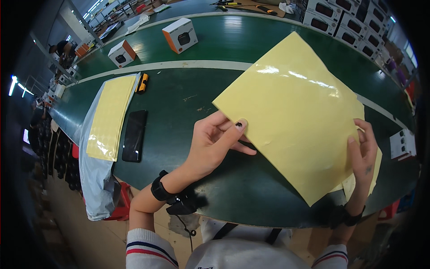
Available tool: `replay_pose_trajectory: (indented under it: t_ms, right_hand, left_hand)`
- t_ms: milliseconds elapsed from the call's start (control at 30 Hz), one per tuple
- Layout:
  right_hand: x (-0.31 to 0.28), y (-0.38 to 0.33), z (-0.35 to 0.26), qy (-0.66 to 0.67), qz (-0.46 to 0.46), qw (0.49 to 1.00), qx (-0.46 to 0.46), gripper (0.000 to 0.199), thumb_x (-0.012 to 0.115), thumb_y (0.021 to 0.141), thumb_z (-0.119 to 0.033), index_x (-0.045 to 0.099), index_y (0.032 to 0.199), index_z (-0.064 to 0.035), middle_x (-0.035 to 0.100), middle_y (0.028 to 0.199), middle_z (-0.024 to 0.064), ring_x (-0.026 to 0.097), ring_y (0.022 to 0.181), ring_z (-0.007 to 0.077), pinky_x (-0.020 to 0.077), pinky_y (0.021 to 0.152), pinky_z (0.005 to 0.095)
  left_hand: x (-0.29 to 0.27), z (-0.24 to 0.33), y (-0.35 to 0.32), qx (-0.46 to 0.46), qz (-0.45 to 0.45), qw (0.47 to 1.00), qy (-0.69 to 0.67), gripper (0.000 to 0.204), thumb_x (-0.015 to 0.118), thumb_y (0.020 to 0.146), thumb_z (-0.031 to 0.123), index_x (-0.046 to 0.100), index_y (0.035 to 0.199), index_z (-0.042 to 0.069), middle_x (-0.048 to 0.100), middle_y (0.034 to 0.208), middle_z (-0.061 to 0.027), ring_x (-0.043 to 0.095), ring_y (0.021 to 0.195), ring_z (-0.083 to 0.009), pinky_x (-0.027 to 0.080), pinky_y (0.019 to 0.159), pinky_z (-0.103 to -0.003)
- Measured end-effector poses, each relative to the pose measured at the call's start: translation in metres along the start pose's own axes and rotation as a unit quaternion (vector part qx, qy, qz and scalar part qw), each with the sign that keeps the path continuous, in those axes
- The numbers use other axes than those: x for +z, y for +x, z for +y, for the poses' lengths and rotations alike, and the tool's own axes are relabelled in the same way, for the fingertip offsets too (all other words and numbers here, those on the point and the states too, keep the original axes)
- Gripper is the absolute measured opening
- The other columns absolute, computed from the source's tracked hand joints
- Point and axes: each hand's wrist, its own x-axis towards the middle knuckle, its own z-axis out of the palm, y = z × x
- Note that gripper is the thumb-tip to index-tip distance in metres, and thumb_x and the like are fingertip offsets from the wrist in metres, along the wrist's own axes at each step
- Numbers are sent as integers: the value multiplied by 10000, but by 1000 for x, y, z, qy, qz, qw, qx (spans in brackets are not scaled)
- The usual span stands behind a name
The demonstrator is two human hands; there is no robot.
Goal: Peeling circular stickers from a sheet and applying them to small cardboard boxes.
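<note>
Tilted above the green worktable point(172, 96) is a glossy yellow sheet point(291, 112), or a thin stack of them. My left hand point(212, 141) pinches its left edge between thumb and fingers. At the right edge, my right hand point(365, 152) grips it with the thumb in front. More yellow sheets point(377, 172) show partly behind my right wrist, mostly hidden. To the left, a pile of yellow sheets point(112, 116) lies on a grey plastic bag point(101, 193) that hangs over the table edge. A black phone point(134, 136) rests beside that pile.
A yellow-and-black box cutter point(142, 84) lies by the pile's top. Beyond a pale rail, two white-and-orange boxes point(180, 36) stand on a green conveyor belt point(233, 40). Another small box point(403, 144) sits at the right. Stacked boxes point(345, 20) rise at the far right.
</note>
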Motion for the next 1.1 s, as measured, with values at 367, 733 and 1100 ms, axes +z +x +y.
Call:
replay_pose_trajectory:
  t_ms: [367,733,1100]
  right_hand:
    - [14,7,-63,-439,-82,874,-193,316,639,749,-37,578,1059,-25,606,1001,137,572,938,304,440,834,371]
    - [83,25,-100,-198,-145,881,-405,323,743,615,-17,606,899,-86,617,880,46,593,756,239,461,639,328]
    - [90,26,-106,-251,-222,846,-415,288,709,638,2,592,893,-62,609,856,54,592,686,236,477,557,317]
  left_hand:
    - [2,8,-9,65,-46,994,79,161,510,905,8,534,1042,-73,653,851,-106,640,702,-123,531,571,-230]
    - [14,-1,-25,194,-70,954,217,147,568,824,-44,574,971,-54,626,697,-38,627,618,-70,514,536,-192]
    - [5,0,-20,318,-53,863,388,93,639,754,-14,555,794,-6,552,635,-70,584,515,-151,442,445,-244]
